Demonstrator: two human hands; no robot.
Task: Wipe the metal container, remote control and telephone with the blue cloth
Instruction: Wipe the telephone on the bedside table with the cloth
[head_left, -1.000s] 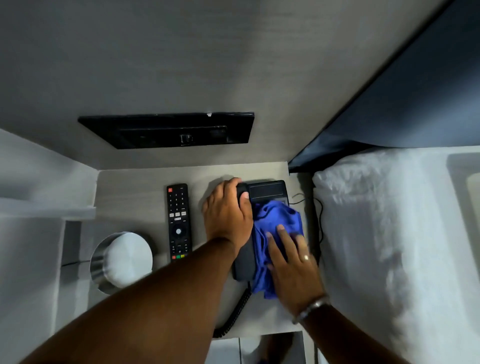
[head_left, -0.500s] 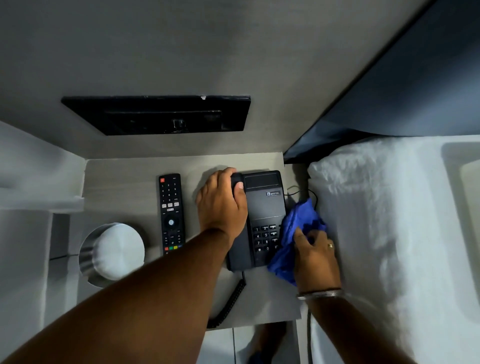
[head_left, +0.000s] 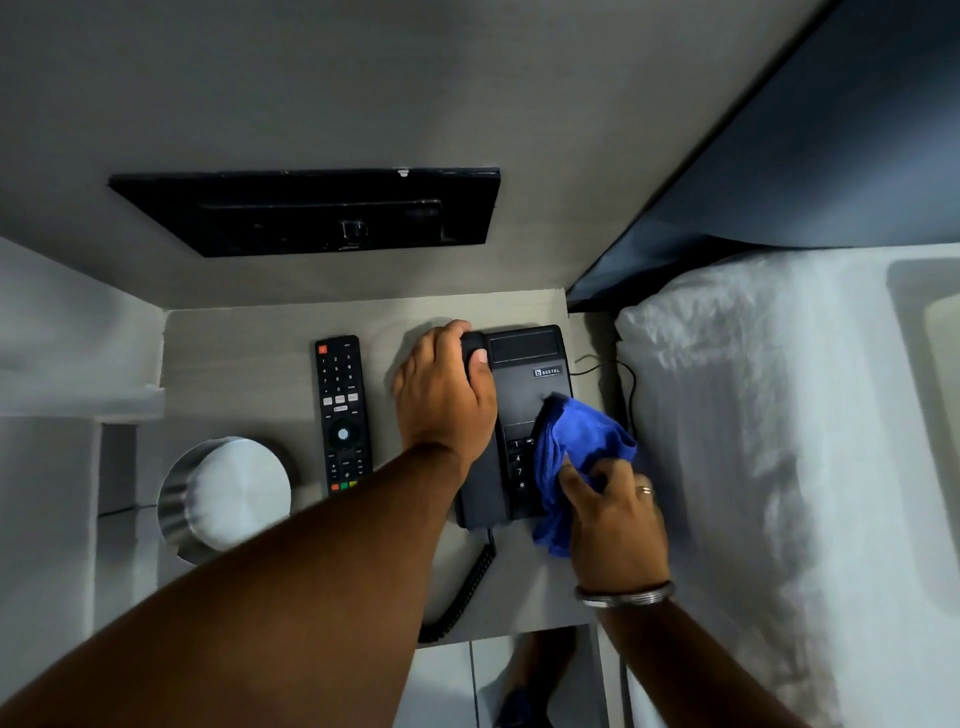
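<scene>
A black telephone (head_left: 524, 384) sits on the bedside table (head_left: 249, 353), its coiled cord (head_left: 462, 592) running toward the front edge. My left hand (head_left: 447, 395) grips the handset on the phone's left side. My right hand (head_left: 613, 525) holds the bunched blue cloth (head_left: 576, 447) against the right part of the keypad. A black remote control (head_left: 343, 415) lies flat left of the phone. The round metal container (head_left: 223, 496) stands at the table's front left corner.
A bed with white bedding (head_left: 779, 467) borders the table on the right, with a thin cable (head_left: 623, 379) in the gap. A black panel (head_left: 311, 210) is set in the wall behind. A white ledge (head_left: 78, 395) sits at left.
My right hand first slid the cloth off the keypad to the phone's right edge, then brought it back onto the keypad's right side. My left hand stayed on the handset.
</scene>
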